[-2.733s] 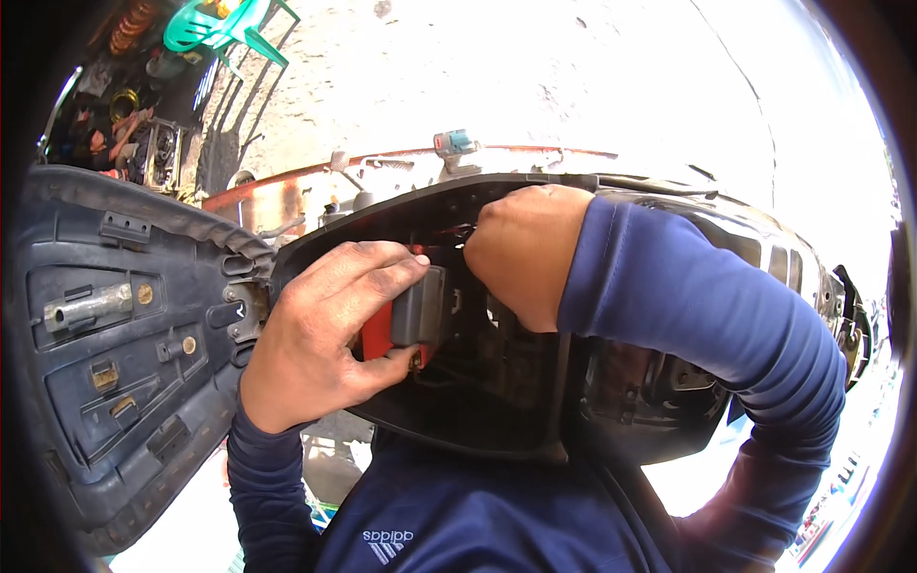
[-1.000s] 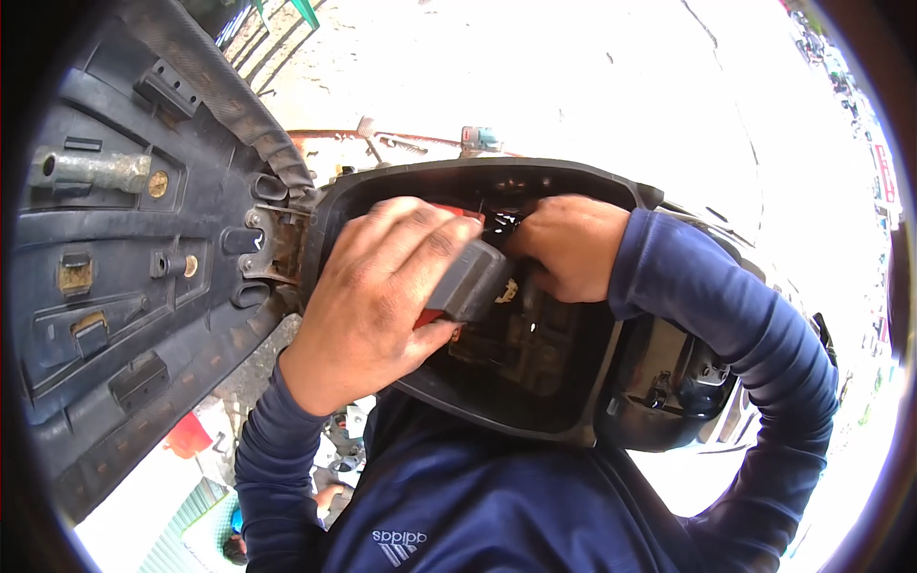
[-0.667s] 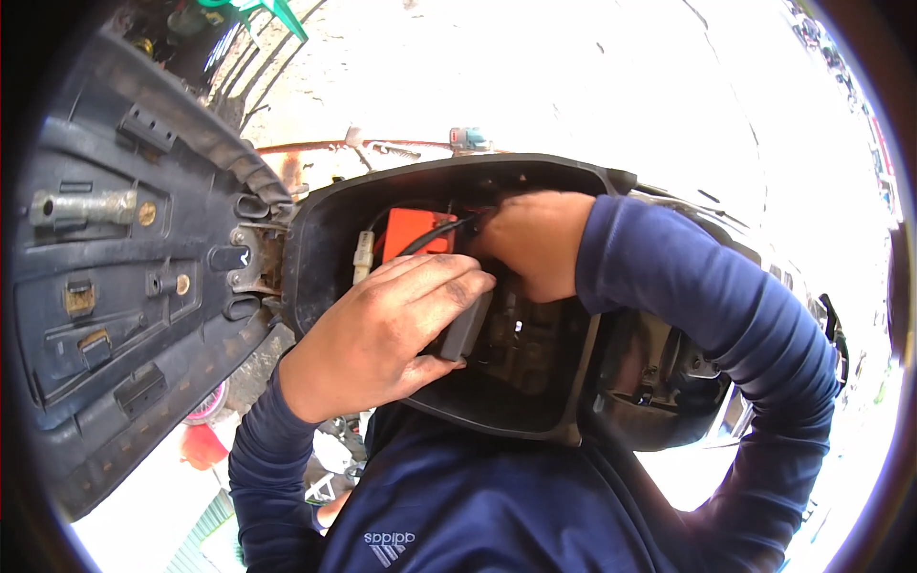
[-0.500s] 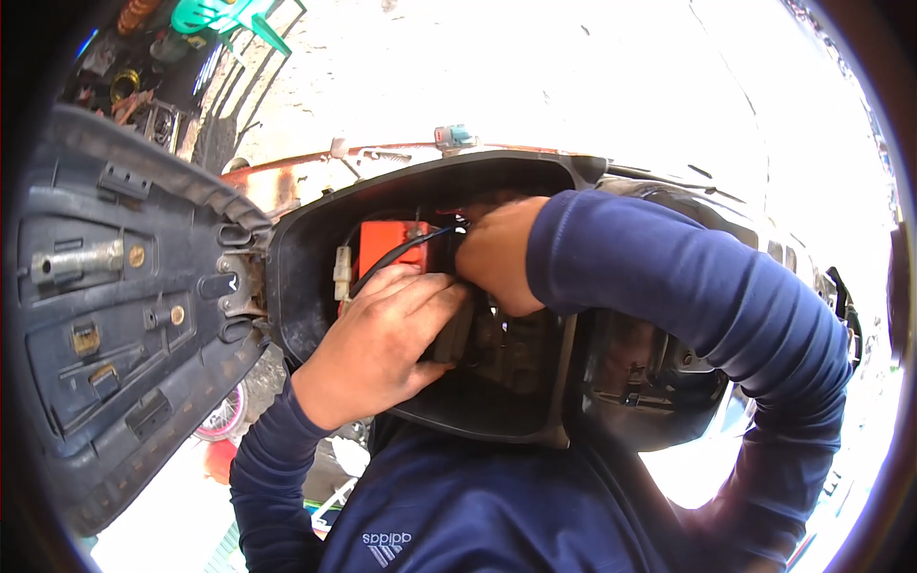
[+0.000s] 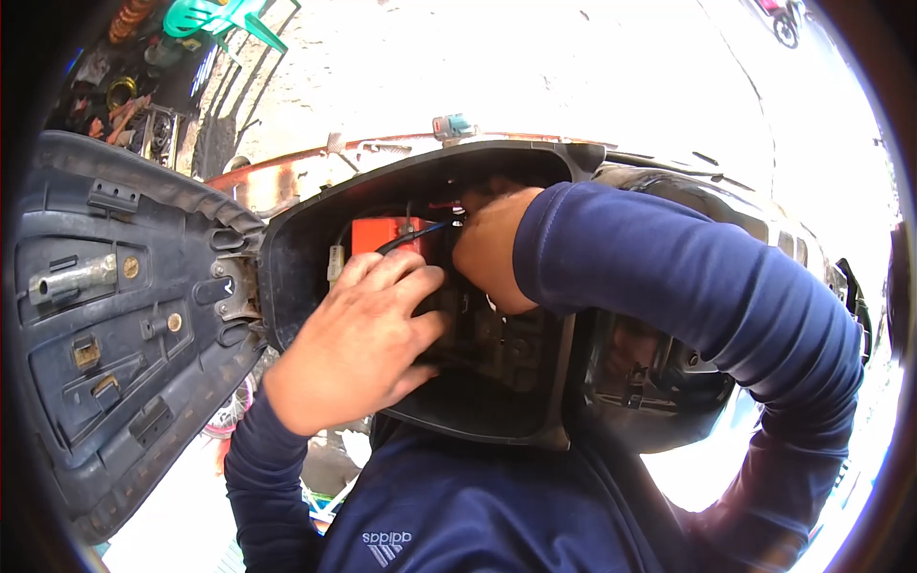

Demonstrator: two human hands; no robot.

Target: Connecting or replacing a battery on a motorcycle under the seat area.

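Note:
My left hand (image 5: 351,346) is in the open black under-seat compartment (image 5: 497,437), fingers spread and bent just below a red battery (image 5: 379,232); I make out nothing held in it. A black cable (image 5: 392,244) runs over the battery, and a pale connector (image 5: 335,264) sits at its left. My right hand (image 5: 491,254) reaches into the compartment right of the battery, fingers curled into shadow at wiring; what they hold is hidden.
The raised seat (image 5: 143,372), underside showing, hangs left on a hinge (image 5: 237,296). Glossy bodywork (image 5: 650,401) is at right. Beyond are a teal power tool (image 5: 451,128), a green plastic chair (image 5: 215,17), a person (image 5: 100,126) at upper left and a two-wheeler (image 5: 778,21) at upper right.
My left hand has moved down off the battery area, uncovering it, and its fingers have loosened; the dark grey block it held is no longer visible. My right hand stays deep in the compartment.

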